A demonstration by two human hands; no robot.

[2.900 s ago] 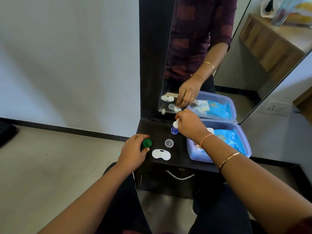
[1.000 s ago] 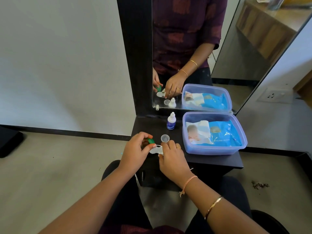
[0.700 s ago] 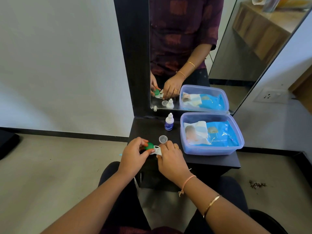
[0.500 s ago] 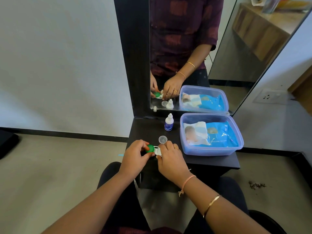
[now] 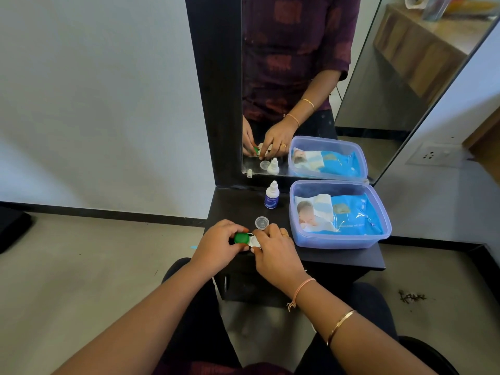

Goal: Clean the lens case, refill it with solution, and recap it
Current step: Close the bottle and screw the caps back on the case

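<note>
Lens case (image 5: 254,241) sits at front edge of dark shelf (image 5: 338,257), right hand (image 5: 274,254) pinching its white body, left hand (image 5: 216,246) fingers curled round green cap (image 5: 241,238) at its left end, clear cap (image 5: 261,222) just behind.

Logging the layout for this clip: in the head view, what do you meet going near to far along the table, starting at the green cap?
green cap at the lens case → loose clear cap → solution bottle → mirror

Bottle (image 5: 271,195) left of tub (image 5: 338,240), behind cap (image 5: 261,222)
</note>
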